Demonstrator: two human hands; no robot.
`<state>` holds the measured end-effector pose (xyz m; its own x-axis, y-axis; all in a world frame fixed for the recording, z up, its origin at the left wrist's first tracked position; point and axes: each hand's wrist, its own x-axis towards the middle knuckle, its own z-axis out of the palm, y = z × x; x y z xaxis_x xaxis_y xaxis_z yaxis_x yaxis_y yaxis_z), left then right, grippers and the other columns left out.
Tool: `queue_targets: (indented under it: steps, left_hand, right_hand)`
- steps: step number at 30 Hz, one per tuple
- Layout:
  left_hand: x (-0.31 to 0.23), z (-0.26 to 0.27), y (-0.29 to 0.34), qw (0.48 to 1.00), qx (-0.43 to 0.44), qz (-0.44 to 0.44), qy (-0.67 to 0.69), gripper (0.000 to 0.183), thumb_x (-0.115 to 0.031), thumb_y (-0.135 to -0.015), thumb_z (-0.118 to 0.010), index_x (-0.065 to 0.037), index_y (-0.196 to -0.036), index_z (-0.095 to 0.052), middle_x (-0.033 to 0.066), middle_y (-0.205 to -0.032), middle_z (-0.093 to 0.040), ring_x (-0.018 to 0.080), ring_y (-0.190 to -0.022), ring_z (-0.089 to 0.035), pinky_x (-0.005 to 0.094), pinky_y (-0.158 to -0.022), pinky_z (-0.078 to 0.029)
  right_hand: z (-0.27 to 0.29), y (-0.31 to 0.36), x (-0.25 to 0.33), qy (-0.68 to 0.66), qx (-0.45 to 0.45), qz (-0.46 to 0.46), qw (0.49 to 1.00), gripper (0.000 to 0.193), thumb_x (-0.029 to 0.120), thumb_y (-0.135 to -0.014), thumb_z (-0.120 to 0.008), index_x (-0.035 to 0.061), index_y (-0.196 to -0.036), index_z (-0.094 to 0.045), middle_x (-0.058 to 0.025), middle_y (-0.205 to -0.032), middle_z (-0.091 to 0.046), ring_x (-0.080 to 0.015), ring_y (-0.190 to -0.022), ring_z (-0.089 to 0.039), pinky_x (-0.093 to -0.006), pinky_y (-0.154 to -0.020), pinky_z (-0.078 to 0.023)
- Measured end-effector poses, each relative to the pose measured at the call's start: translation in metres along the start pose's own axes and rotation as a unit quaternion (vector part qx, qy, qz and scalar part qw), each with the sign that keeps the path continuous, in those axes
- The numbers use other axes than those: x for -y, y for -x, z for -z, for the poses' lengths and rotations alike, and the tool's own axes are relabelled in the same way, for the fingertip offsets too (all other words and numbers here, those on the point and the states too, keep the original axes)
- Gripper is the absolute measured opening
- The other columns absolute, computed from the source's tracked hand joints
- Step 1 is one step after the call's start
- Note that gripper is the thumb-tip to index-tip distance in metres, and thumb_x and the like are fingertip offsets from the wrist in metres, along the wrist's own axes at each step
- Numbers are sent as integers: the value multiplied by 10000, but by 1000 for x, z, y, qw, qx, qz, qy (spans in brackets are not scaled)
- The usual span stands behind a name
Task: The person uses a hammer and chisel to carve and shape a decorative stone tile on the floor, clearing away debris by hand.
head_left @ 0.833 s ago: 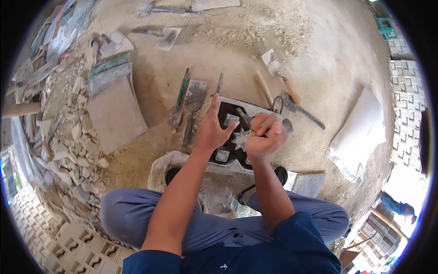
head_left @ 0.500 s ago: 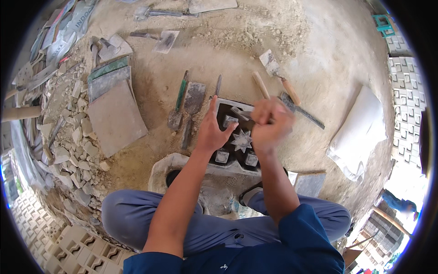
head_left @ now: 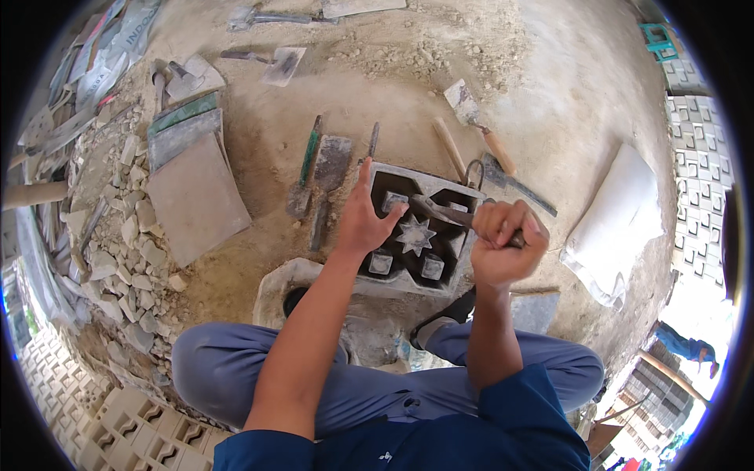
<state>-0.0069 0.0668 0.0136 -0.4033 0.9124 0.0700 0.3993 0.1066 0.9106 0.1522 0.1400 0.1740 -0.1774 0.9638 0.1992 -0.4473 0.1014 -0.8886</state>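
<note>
Between my feet lies a grey square mould (head_left: 444, 188) with dark hollows, a star-shaped piece (head_left: 415, 235) at its middle and several square blocks around the star. My left hand (head_left: 364, 223) rests at the mould's left edge, fingers stretched up along it. Its thumb reaches over to the upper left square block (head_left: 392, 202). My right hand (head_left: 506, 242) is closed round the brown handle of a narrow metal hand tool (head_left: 448, 212), just right of the mould. The tool's grey end lies over the upper hollows; whether it touches anything I cannot tell.
Left of the mould lie a green-handled trowel (head_left: 309, 161) and a flat grey float (head_left: 333, 163). Stacked flat boards (head_left: 200, 200) and broken rubble (head_left: 129, 224) are farther left. Beyond the mould's right corner is a wooden-handled trowel (head_left: 496, 149); a white sack (head_left: 620, 224) lies farther right.
My right hand has moved right and down, off the mould's upper right part, with the tool in its grip. That corner of the mould now shows. My left hand has stayed nearly still.
</note>
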Motion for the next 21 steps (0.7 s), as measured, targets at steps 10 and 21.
queue_targets:
  steps: [10,21]
  left_hand:
    - [-3,3,2,1000,24,5,-8,1169,-353,-801,-862,-42,-1635,-105,319,-1571,-375,446,-1455,-406,475,-1167,-387]
    - [-20,14,10,991,52,-1,-125,1390,-639,-579,-918,-214,-1652,-143,290,-1597,-221,506,-1450,-329,571,-1113,-438]
  right_hand:
    - [33,-10,20,-35,129,51,990,487,286,-997,-470,34,-584,-420,-48,-496,-351,-151,-457,-299,-328,-459,-237]
    - [42,-30,13,1,219,33,975,452,290,-959,-463,48,-585,-390,-55,-521,-372,-134,-473,-284,-312,-455,-243]
